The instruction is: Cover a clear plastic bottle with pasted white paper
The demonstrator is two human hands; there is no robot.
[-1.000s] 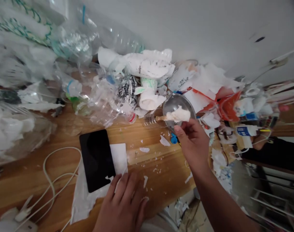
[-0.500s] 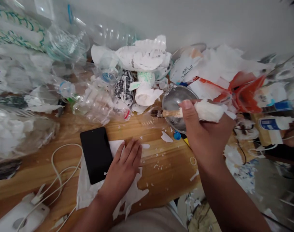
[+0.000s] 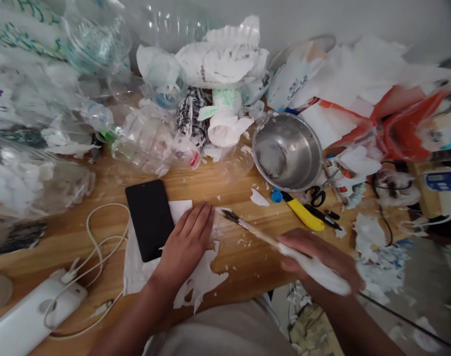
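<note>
Brush (image 3: 266, 238), held above the bench (image 3: 247, 272) in the person's right hand (image 3: 329, 253), its fingers pinching the white-wrapped handle. The long axis slopes, seen from the person's side, from the wrapped end near the right wrist up and leftward to the dark bristles, which point toward the left hand (image 3: 188, 232). Whether the bristles touch the wood, I cannot tell. The left hand lies flat, fingers extended and close together, beside a black tablet (image 3: 149, 217). Beyond the brush stands a metal bowl (image 3: 311, 148), open side up, a pale patch on its bottom. Farther left, a clear bottle (image 3: 147, 146) lies on its side; a transparent bag (image 3: 57, 185) holds crumpled white material.
</note>
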